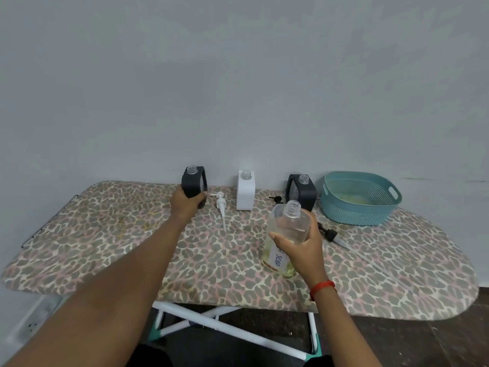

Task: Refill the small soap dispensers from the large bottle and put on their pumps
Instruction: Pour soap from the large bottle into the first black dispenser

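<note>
The left hand (186,205) has its fingers curled round the base of a dark dispenser (191,183) at 11 o'clock on the worktop (105,234); the dispenser's neck is open. The right hand (304,247) grips the large bottle (289,223) near the middle, uncapped and leaning away, with yellow soap low inside. A white dispenser (245,193) stands at 12 o'clock and a second dark dispenser (304,193) at 1. A white pump (221,206) lies between the first two, and a black pump (329,233) lies at 3 o'clock of the bottle.

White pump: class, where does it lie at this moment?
In the head view, the white pump lies on the patterned board, left of centre, between the left black dispenser and the white dispenser.
</note>
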